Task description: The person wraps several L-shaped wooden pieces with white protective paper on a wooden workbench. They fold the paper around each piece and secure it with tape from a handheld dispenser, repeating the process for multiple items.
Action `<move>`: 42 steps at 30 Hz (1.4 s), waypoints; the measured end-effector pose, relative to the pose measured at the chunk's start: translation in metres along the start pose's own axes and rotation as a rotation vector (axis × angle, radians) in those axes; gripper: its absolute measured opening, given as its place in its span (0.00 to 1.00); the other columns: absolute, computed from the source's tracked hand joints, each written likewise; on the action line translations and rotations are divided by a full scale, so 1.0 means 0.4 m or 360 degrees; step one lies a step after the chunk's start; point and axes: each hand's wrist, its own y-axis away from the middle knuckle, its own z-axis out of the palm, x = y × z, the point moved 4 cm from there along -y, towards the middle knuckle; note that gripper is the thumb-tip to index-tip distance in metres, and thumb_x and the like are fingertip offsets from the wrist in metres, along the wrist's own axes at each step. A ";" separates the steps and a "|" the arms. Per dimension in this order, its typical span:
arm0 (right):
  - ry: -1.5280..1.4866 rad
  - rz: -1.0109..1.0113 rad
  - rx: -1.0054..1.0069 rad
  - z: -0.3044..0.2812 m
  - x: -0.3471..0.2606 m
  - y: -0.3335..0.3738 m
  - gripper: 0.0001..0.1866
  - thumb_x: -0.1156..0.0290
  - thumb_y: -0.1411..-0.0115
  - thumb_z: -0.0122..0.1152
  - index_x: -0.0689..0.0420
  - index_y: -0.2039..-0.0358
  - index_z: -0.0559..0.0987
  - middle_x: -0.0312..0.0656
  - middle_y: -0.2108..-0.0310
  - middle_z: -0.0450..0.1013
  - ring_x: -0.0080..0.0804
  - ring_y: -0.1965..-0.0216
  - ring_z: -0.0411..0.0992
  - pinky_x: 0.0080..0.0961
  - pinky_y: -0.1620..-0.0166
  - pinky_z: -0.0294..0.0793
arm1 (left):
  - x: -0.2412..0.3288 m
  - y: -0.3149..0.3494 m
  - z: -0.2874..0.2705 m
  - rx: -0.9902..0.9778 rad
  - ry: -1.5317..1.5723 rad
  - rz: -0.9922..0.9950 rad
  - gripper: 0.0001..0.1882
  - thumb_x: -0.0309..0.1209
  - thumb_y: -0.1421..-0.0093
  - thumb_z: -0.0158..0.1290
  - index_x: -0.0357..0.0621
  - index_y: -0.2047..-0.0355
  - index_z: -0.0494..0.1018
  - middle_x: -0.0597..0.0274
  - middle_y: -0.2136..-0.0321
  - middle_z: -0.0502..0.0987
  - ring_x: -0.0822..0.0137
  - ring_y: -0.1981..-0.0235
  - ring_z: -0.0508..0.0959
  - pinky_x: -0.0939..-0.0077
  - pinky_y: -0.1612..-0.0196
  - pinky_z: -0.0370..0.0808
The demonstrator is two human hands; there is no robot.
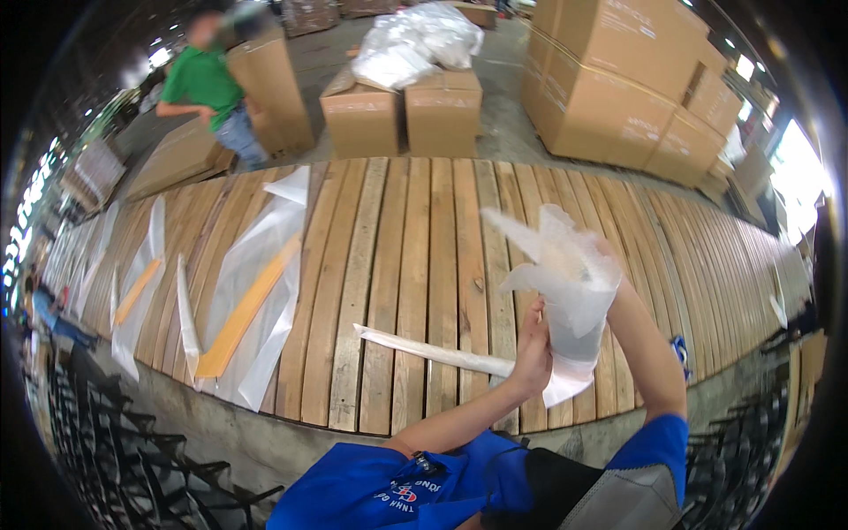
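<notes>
In front of me, toward the right, a bundle wrapped in thin white foam sheet is held up off the slatted table. Something grey shows through the foam, but its kind is hidden. My left hand grips the bundle's lower left side, thumb upward. At its upper right edge my right hand holds the foam, its fingers mostly covered and blurred. Loose foam ends stick out at the top and left. A narrow strip wrapped in white foam lies on the slats, its right end close to my left wrist.
Orange-brown wooden pieces lie on foam sheets at the left of the slatted wooden table. Beyond it are cardboard boxes, clear plastic wrap and tall stacked cartons. A person in green stands at the far left beside a carton.
</notes>
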 end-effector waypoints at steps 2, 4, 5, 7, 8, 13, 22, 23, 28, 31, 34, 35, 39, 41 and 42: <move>0.0066 -0.0299 0.0001 -0.025 -0.014 0.107 0.15 0.62 0.32 0.61 0.64 0.64 0.81 0.42 0.67 0.79 0.29 0.68 0.76 0.26 0.63 0.74 | 0.022 -0.001 -0.011 -0.0212 -0.0181 0.0232 0.32 0.47 0.27 0.46 0.46 0.32 0.51 0.60 0.41 0.69 0.70 0.41 0.70 0.70 0.38 0.66; 0.0168 -0.0584 0.0026 -0.051 -0.035 0.218 0.19 0.58 0.34 0.64 0.65 0.66 0.81 0.39 0.67 0.79 0.26 0.68 0.75 0.24 0.64 0.74 | 0.027 -0.005 -0.019 -0.0359 -0.0463 0.0323 0.37 0.52 0.28 0.45 0.42 0.30 0.48 0.57 0.38 0.66 0.67 0.38 0.67 0.68 0.36 0.63; -0.0020 -0.0759 0.0035 -0.047 -0.032 0.278 0.20 0.56 0.35 0.65 0.64 0.66 0.81 0.40 0.68 0.79 0.26 0.68 0.75 0.25 0.64 0.74 | 0.023 -0.012 -0.026 -0.0452 -0.0702 0.0405 0.39 0.54 0.29 0.45 0.39 0.30 0.47 0.55 0.37 0.64 0.65 0.36 0.65 0.67 0.34 0.61; 0.0060 -0.0996 0.0263 0.009 -0.024 0.355 0.17 0.59 0.36 0.67 0.63 0.65 0.82 0.40 0.68 0.78 0.28 0.67 0.75 0.25 0.64 0.74 | -0.018 0.024 -0.104 -0.0471 -0.0625 0.0502 0.36 0.50 0.28 0.45 0.38 0.31 0.49 0.54 0.36 0.63 0.63 0.35 0.64 0.65 0.32 0.60; 0.0091 -0.1107 0.0394 0.042 -0.021 0.391 0.15 0.61 0.37 0.68 0.62 0.65 0.82 0.40 0.68 0.78 0.28 0.67 0.74 0.25 0.65 0.74 | -0.046 0.043 -0.157 -0.0412 -0.0581 0.0566 0.34 0.47 0.27 0.45 0.38 0.31 0.50 0.54 0.36 0.63 0.61 0.35 0.64 0.65 0.32 0.59; 0.0593 -0.2042 0.0618 0.082 -0.057 0.489 0.14 0.78 0.51 0.74 0.58 0.62 0.83 0.43 0.67 0.78 0.40 0.63 0.79 0.33 0.63 0.79 | 0.047 0.169 0.062 0.0027 -0.0499 0.0788 0.25 0.42 0.25 0.40 0.41 0.34 0.57 0.56 0.38 0.66 0.62 0.37 0.66 0.62 0.34 0.62; 0.0533 -0.2225 0.0423 0.007 -0.006 0.535 0.12 0.70 0.51 0.67 0.58 0.65 0.85 0.40 0.59 0.80 0.44 0.52 0.79 0.38 0.55 0.81 | 0.056 0.251 0.260 0.0576 -0.1363 0.1343 0.35 0.39 0.33 0.56 0.43 0.33 0.52 0.51 0.46 0.68 0.59 0.47 0.72 0.60 0.45 0.73; 0.0578 -0.2185 0.0384 -0.005 0.020 0.530 0.12 0.69 0.50 0.66 0.57 0.65 0.84 0.40 0.58 0.80 0.45 0.51 0.78 0.39 0.54 0.81 | 0.052 0.247 0.289 0.0655 -0.1345 0.1326 0.35 0.36 0.34 0.56 0.43 0.33 0.53 0.51 0.47 0.69 0.58 0.49 0.73 0.60 0.47 0.75; 0.0542 -0.2234 0.0199 -0.035 0.053 0.528 0.18 0.65 0.43 0.58 0.51 0.52 0.80 0.37 0.43 0.74 0.47 0.42 0.72 0.40 0.49 0.78 | 0.060 0.231 0.268 0.0764 -0.1059 0.1420 0.30 0.41 0.33 0.57 0.39 0.38 0.60 0.46 0.47 0.71 0.53 0.53 0.77 0.57 0.53 0.79; 0.0668 -0.2209 0.0089 -0.094 0.123 0.530 0.18 0.65 0.39 0.54 0.48 0.49 0.79 0.36 0.37 0.69 0.49 0.39 0.69 0.41 0.46 0.76 | 0.018 0.223 0.310 0.0798 -0.1295 0.1628 0.33 0.43 0.34 0.57 0.39 0.35 0.59 0.42 0.44 0.68 0.50 0.48 0.75 0.55 0.48 0.78; 0.0485 -0.1941 -0.0010 -0.252 0.251 0.563 0.19 0.72 0.42 0.63 0.49 0.49 0.79 0.40 0.36 0.68 0.53 0.36 0.66 0.47 0.41 0.71 | 0.005 0.171 0.273 0.0674 -0.1318 0.1738 0.37 0.44 0.35 0.58 0.38 0.33 0.57 0.40 0.40 0.64 0.48 0.43 0.72 0.52 0.42 0.74; 0.0591 -0.1676 0.0002 -0.296 0.345 0.572 0.20 0.72 0.45 0.65 0.51 0.50 0.79 0.42 0.37 0.68 0.51 0.36 0.66 0.47 0.39 0.70 | 0.007 0.156 0.267 0.0631 -0.1318 0.1754 0.38 0.44 0.36 0.59 0.38 0.33 0.57 0.40 0.40 0.64 0.47 0.42 0.71 0.52 0.41 0.74; 0.1010 -0.0727 0.0163 -0.619 0.710 0.694 0.20 0.70 0.46 0.65 0.52 0.51 0.80 0.49 0.41 0.71 0.51 0.42 0.70 0.47 0.40 0.70 | 0.072 0.138 0.191 0.0702 -0.1252 0.1772 0.41 0.48 0.38 0.60 0.40 0.33 0.57 0.44 0.39 0.65 0.48 0.43 0.72 0.51 0.40 0.73; 0.1550 -0.0112 0.0206 -0.850 0.830 0.763 0.18 0.66 0.47 0.67 0.54 0.55 0.82 0.51 0.46 0.75 0.52 0.43 0.71 0.45 0.41 0.70 | 0.069 0.109 0.187 0.0737 -0.1174 0.1679 0.40 0.51 0.37 0.58 0.41 0.34 0.57 0.46 0.40 0.65 0.49 0.46 0.73 0.51 0.40 0.73; 0.1591 0.0137 0.0246 -0.957 0.825 0.770 0.20 0.65 0.48 0.67 0.54 0.54 0.82 0.52 0.45 0.75 0.52 0.42 0.70 0.46 0.39 0.67 | 0.045 0.101 0.200 0.0970 -0.1313 0.1761 0.43 0.62 0.38 0.53 0.40 0.36 0.59 0.54 0.48 0.69 0.58 0.53 0.74 0.60 0.51 0.77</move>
